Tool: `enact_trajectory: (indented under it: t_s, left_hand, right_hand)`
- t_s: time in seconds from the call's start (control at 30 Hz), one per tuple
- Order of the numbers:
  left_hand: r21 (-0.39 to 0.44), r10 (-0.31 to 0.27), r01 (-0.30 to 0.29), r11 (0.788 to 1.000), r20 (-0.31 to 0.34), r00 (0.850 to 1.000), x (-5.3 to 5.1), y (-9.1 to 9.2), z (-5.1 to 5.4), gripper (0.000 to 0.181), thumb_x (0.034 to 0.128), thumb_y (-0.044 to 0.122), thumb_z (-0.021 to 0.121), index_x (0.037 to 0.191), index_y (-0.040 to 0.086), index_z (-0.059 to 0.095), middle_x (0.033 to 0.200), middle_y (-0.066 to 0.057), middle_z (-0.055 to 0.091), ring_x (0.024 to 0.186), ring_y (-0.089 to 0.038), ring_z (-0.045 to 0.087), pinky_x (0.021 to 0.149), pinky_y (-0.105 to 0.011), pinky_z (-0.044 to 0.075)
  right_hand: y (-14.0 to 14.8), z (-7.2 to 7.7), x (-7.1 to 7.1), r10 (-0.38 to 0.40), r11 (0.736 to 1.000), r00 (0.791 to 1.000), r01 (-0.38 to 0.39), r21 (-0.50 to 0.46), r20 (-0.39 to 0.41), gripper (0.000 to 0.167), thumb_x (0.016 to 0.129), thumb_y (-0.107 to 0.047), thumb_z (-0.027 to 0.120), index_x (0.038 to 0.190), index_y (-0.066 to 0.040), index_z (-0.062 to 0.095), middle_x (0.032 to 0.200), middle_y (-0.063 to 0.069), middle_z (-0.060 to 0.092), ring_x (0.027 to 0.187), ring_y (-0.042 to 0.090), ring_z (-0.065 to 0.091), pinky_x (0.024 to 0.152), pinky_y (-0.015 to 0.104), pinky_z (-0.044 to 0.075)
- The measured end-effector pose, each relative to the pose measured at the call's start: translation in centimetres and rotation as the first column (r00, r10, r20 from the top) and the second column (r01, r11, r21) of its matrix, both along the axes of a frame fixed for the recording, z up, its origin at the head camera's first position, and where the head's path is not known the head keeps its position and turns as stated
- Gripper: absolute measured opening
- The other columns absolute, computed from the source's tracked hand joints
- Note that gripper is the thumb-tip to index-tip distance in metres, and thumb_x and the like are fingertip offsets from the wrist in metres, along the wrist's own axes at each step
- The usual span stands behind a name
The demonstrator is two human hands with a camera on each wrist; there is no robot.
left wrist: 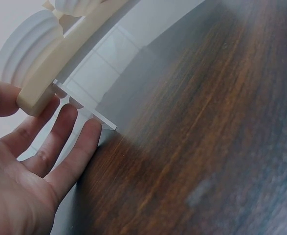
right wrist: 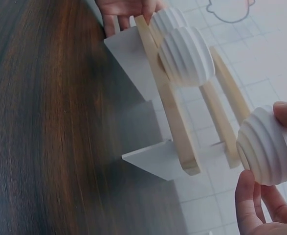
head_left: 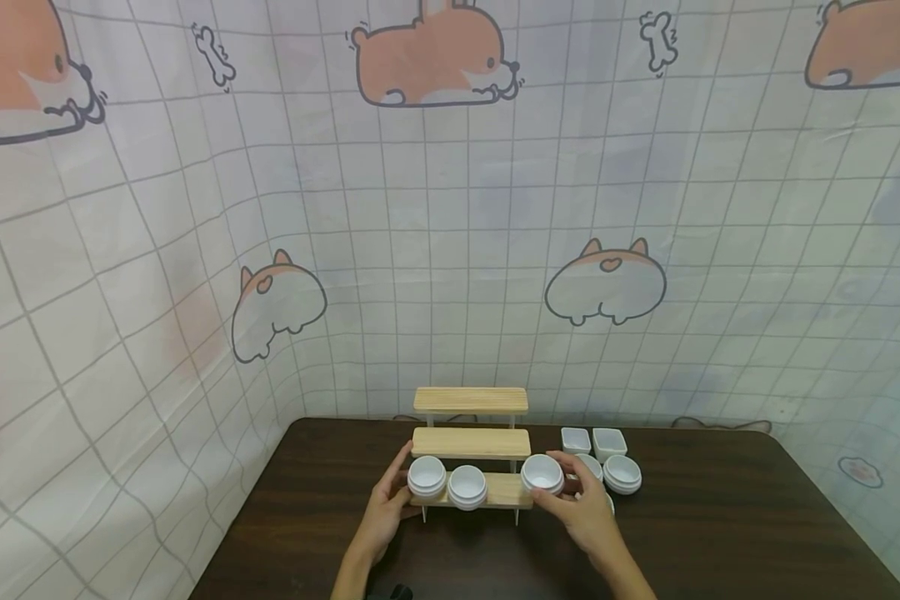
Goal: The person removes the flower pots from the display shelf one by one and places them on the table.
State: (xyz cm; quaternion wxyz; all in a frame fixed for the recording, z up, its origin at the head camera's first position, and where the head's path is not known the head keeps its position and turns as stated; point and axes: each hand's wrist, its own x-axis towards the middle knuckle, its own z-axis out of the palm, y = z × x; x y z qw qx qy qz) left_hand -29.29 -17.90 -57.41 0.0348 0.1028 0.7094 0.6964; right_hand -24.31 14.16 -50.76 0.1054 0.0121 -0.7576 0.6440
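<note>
A three-tier stand with pale wooden shelves (head_left: 471,443) and clear side supports stands on the table. My left hand (head_left: 381,508) holds the left end of its lowest shelf (left wrist: 74,54), thumb on one side and fingers beneath. Two small white ribbed pots sit on that shelf, one at the left end (head_left: 427,477) and another (head_left: 467,486) beside it. With thumb and fingers, my right hand (head_left: 588,508) grips a third ribbed pot (right wrist: 268,147) at the shelf's right end. The right wrist view shows this pot tilted in the camera's slant and apart from the shelf.
Right of the stand, two square white pots (head_left: 610,444) stand behind several round ones (head_left: 622,474), some partly hidden by my right hand. The dark wooden table (head_left: 705,500) meets a patterned cloth (head_left: 465,333) at its back. A small black object (head_left: 401,592) shows at the bottom edge.
</note>
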Motion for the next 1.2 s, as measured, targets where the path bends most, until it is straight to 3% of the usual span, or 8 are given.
enact_trajectory:
  t_s: [0.37,0.77,1.2]
  left_hand:
    - [-0.001,0.004,-0.004,1.000,0.001,1.000,0.1,-0.2,-0.3,0.067,0.1059,0.006,0.047,0.162,0.038,0.028,0.140,-0.022,0.051,0.116,-0.023,0.060,0.094,-0.048,0.058]
    - [0.002,0.004,-0.004,1.000,0.003,1.000,-0.1,-0.1,-0.4,0.067,0.1054,0.007,0.048,0.162,0.038,0.028,0.138,-0.021,0.052,0.115,-0.021,0.060,0.093,-0.047,0.058]
    - [0.003,0.003,-0.003,1.000,0.003,1.000,-0.2,0.0,-0.3,0.067,0.1056,0.006,0.047,0.161,0.039,0.029,0.137,-0.020,0.052,0.115,-0.021,0.060,0.094,-0.048,0.058]
  right_hand:
    - [1.0,-0.3,0.1,-0.027,0.999,1.000,0.027,0.035,0.000,0.063,0.077,-0.006,0.088,0.134,-0.008,0.062,0.123,0.012,0.062,0.091,0.010,0.058,0.075,0.023,0.047]
    - [2.7,-0.5,0.7,-0.050,0.996,0.998,0.048,0.069,0.024,0.065,0.079,-0.010,0.087,0.138,-0.008,0.059,0.124,0.014,0.062,0.097,0.014,0.059,0.079,0.022,0.050]
    - [4.3,-0.6,1.3,-0.078,0.993,0.997,0.080,0.087,-0.028,0.062,0.080,-0.012,0.087,0.136,-0.007,0.061,0.122,0.012,0.062,0.093,0.006,0.060,0.077,0.021,0.052]
